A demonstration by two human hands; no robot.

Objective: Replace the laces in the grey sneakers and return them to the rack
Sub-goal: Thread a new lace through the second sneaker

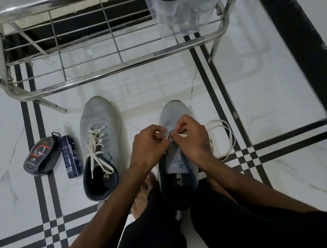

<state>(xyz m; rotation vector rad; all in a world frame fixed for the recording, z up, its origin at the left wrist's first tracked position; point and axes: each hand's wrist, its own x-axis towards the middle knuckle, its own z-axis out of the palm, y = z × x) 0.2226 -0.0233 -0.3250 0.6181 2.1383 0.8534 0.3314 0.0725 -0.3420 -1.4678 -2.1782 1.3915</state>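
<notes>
On the white tiled floor [271,96] before the steel rack [108,77], the left hand [149,145] and right hand [192,134] pinch a white lace [224,133] at the right grey sneaker [175,113], the laced left sneaker [98,121] lying beside.

Bare floor [148,87] lies open between the 2 sneakers and up to the rack [108,77]. On the left, a can [71,157] and a dark case [42,157] crowd the left sneaker [100,134]. On the right, loose lace [227,133] loops over the tiles.
</notes>
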